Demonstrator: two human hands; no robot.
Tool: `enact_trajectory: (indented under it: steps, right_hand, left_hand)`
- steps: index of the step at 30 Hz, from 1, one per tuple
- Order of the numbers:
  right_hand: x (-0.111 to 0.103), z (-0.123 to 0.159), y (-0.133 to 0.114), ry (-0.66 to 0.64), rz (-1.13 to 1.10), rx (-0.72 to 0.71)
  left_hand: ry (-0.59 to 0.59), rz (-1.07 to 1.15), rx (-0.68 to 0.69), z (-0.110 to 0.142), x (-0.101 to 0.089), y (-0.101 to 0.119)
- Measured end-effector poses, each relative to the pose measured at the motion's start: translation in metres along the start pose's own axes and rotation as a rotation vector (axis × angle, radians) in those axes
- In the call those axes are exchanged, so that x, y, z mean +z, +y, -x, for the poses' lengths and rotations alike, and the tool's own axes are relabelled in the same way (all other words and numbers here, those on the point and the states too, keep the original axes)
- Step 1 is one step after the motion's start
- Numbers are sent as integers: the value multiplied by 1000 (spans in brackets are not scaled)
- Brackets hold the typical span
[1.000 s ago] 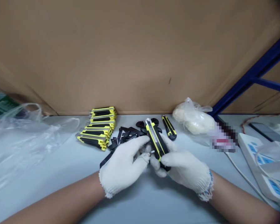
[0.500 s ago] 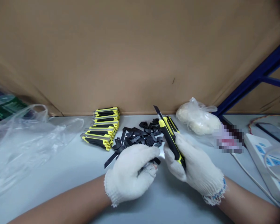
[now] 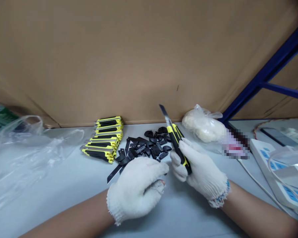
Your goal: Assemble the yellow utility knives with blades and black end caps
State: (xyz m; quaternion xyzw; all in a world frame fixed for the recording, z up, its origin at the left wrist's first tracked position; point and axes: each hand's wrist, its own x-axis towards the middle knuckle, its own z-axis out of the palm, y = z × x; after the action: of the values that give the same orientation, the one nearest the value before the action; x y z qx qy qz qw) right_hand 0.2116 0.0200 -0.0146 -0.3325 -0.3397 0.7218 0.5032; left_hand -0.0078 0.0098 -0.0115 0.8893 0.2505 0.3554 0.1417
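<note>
Both hands wear white knitted gloves. My right hand (image 3: 198, 165) grips a yellow-and-black utility knife (image 3: 176, 143), tilted up with its dark blade out. My left hand (image 3: 139, 186) is closed beside it, thumb and fingertips together. A small black part shows slightly at those fingertips; the glove hides most of it. Just beyond my left hand lies a pile of black plastic pieces (image 3: 139, 147) mixed with dark blades. One long blade (image 3: 114, 173) sticks out toward the left. A stack of similar knives (image 3: 101, 140) lies left of the pile.
Clear plastic bags (image 3: 39, 158) cover the left side. At the back right are a knotted bag with pale contents (image 3: 206, 124), a phone (image 3: 279, 136), a white power strip (image 3: 270, 165) and cables. A cardboard wall (image 3: 139, 66) stands behind, with a blue metal frame (image 3: 260, 77).
The view has shifted slightly. My right hand still holds the knife, its blade now higher in the picture. The black part at my left fingertips shows less than before.
</note>
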Motion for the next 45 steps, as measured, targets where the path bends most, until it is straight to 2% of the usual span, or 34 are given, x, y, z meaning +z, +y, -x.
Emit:
enact_trajectory:
  steps: [3,8,10,12,15,17,19,21,25,27,29,31,34,39,42,45]
  right_hand:
    - [-2,-5,-5,11,31,-43]
    - [-11,-15,-9,26,70,-22]
    - [-13,-15,-9,16,59,-32]
    - [-11,-13,-7,10,61,-23]
    - [-5,-7,-1,12,106,24]
    - [0,-2,5,-6,145,60]
    - [5,2,10,-58,169,108]
    - [8,4,12,-130,171,135]
    - [8,1,15,-250,135,133]
    - [5,-1,16,-299,120,151]
    - [4,-2,16,-333,131,150]
    - [4,-2,15,-333,186,126]
    - [8,2,11,-277,314,85]
    - [17,8,8,-188,362,94]
    - [12,3,15,-268,288,133]
    - [6,-6,29,-381,207,225]
  left_hand:
    - [9,-4,28,-1,0,0]
    - [52,1,13,2,0,-3]
    - [65,33,-51,5,1,-6]
    - [83,106,-195,9,4,-7]
    - [108,366,-513,8,10,-9]
    - [132,635,-637,3,13,-10]
    - [152,867,-632,-4,15,-9]
    - [141,965,-603,-9,16,-8]
    - [89,1002,-719,-12,16,-3]
    - [121,1047,-767,-10,17,0]
    - [171,1071,-759,-8,19,4]
    - [205,988,-738,-8,20,6]
    - [215,751,-721,-7,21,8]
    - [159,658,-681,-5,21,4]
    - [145,654,-658,-4,21,4]
    - [49,772,-699,-2,21,7]
